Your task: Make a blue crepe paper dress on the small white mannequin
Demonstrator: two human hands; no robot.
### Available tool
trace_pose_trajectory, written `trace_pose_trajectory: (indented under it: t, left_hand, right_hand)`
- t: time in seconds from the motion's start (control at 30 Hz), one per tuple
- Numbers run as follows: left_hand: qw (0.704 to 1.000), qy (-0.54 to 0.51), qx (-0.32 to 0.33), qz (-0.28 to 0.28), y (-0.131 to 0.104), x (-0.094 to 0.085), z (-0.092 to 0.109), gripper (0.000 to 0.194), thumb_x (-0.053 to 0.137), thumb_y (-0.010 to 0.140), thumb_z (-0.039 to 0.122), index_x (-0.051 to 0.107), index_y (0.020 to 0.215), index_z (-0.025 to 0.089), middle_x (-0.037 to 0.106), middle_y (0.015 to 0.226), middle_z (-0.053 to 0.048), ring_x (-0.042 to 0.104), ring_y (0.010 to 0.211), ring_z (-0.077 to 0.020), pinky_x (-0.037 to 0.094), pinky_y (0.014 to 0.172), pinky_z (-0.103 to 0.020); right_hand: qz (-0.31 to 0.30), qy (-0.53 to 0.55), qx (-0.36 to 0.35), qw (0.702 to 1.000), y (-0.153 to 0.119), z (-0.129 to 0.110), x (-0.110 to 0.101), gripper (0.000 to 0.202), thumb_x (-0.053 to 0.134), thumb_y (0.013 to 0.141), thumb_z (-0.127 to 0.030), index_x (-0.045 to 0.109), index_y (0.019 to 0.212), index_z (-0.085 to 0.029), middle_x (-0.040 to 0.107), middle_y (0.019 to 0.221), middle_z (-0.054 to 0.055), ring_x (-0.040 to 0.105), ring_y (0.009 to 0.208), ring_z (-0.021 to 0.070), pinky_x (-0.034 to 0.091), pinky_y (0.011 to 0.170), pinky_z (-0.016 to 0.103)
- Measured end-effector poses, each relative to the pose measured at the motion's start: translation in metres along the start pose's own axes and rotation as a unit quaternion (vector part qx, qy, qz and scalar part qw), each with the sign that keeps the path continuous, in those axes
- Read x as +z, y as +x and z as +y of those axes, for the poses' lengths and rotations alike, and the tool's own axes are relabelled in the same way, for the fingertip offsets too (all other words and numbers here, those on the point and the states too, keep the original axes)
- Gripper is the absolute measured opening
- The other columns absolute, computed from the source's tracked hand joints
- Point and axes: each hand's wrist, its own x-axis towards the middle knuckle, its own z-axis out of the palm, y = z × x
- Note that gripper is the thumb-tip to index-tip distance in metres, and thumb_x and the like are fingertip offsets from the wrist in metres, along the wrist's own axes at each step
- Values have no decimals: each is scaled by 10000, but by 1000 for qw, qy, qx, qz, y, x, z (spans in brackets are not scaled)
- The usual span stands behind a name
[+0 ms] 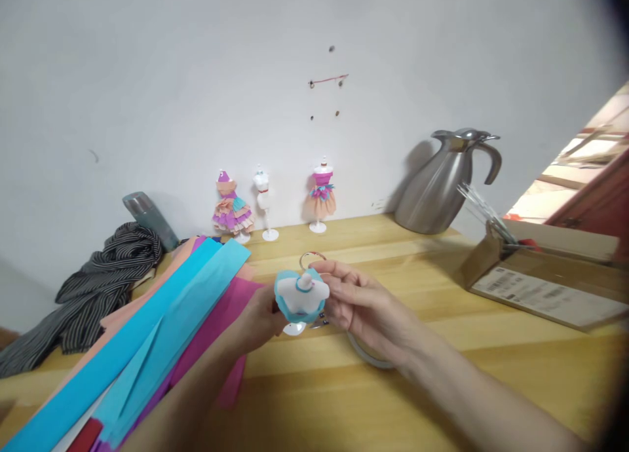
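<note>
A small white mannequin torso (299, 300) with light blue crepe paper (282, 301) around it is between my hands, seen from above. My left hand (261, 318) is closed on its left side, the fingertips mostly hidden behind it. At its right side, the bent fingers of my right hand (356, 298) press the paper against the torso. A round white base (294, 329) shows below. Beyond my right fingers a thin ring (308, 254) rises, its kind unclear. Part of a grey ring-shaped thing (368, 355) shows under my right wrist.
Strips of blue crepe paper (162, 321) lie at left, beside a striped cloth (113, 268) and a bottle (150, 219). Along the wall stand a ruffled mannequin (230, 206), a bare one (263, 196) and a skirted one (322, 193). A steel jug (437, 183) and cardboard box (545, 288) stand right.
</note>
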Motion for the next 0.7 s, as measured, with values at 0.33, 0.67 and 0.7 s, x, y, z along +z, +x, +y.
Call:
trace_pose_trajectory:
  t: [0.33,0.67,0.7]
  left_hand:
    - [994,-107,-21,-19,1,0,-5,243,678,748,335,569,822,131,440,551,56,351,454,-47,289,429,-184]
    - [989,-140,-19,-32,2,-6,-4,233,684,709,317,570,784,128,593,662,5,371,404,-21,272,407,-176]
    - [989,-140,-20,-37,2,-6,-4,226,683,712,314,575,780,128,587,654,8,372,403,-21,270,407,-175]
  right_hand:
    - [-24,51,33,998,-1,-10,-3,362,791,642,-228,628,960,-168,457,601,-69,303,443,16,259,411,162]
    - [128,-272,-369,879,-4,-7,-9,173,643,799,-247,640,963,-192,483,666,-34,416,519,81,313,460,224]
    - [127,-334,-430,829,-5,-8,-10,142,629,807,-198,651,947,-202,499,678,-24,453,564,97,351,492,234]
